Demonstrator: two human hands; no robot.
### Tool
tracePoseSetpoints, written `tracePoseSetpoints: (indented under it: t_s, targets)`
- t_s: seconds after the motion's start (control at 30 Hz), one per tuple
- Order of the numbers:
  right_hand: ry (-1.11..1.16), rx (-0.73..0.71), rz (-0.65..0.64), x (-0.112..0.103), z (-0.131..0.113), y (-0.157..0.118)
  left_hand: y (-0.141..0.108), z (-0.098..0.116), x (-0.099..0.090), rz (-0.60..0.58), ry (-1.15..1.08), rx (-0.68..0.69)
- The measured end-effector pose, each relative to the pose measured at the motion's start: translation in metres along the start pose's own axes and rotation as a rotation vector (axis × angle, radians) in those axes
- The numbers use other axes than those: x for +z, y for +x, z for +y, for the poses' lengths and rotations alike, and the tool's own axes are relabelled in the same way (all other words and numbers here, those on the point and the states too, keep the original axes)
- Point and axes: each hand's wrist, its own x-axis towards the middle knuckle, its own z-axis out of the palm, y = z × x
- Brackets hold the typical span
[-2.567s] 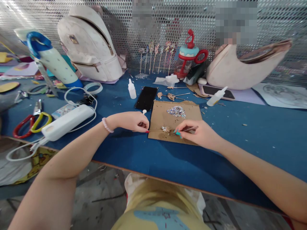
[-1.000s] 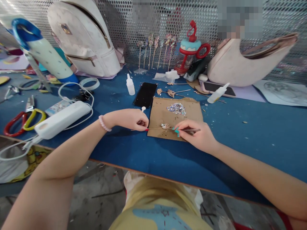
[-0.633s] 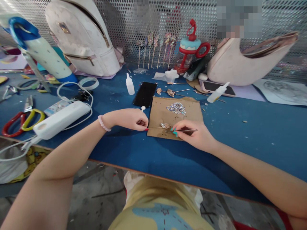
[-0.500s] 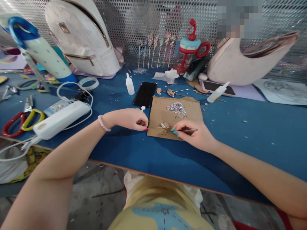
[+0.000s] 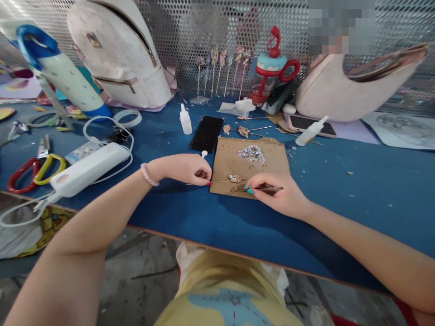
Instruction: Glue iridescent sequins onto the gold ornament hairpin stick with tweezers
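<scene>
My left hand pinches the thin stem of a hairpin, whose jewelled head lies over a piece of cardboard. In my right hand is a slim metal tool that looks like tweezers, held between thumb and fingers. Its tip points left, near the cardboard's front edge and just below the hairpin's head, among small dark bits. A heap of glittering rhinestones sits on the cardboard's upper part. Behind the cardboard lie more hairpins with metal heads.
A black phone and a white glue bottle stand behind my left hand; another bottle lies right. Scissors, a white power bank and cables are at left. Finished-looking hairpins stand upright by the mesh, between a backpack and handbag.
The tweezers' tip has shifted slightly down, away from the hairpin's head toward the cardboard's front edge. My left hand keeps its pinch on the stem. The whole view has moved a little.
</scene>
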Motion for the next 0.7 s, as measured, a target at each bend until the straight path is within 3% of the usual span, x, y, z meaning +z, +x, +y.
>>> tracePoseSetpoints:
  t_s: [0.4, 0.7]
  targets:
    - [0.05, 0.087, -0.01, 0.004, 0.0045, 0.0001, 0.0007, -0.0008, 0.0004, -0.005, 0.006, -0.007]
    - [0.045, 0.047, -0.004, 0.0009, 0.0048, -0.0004, 0.0003, 0.0007, -0.0005, 0.007, -0.024, -0.003]
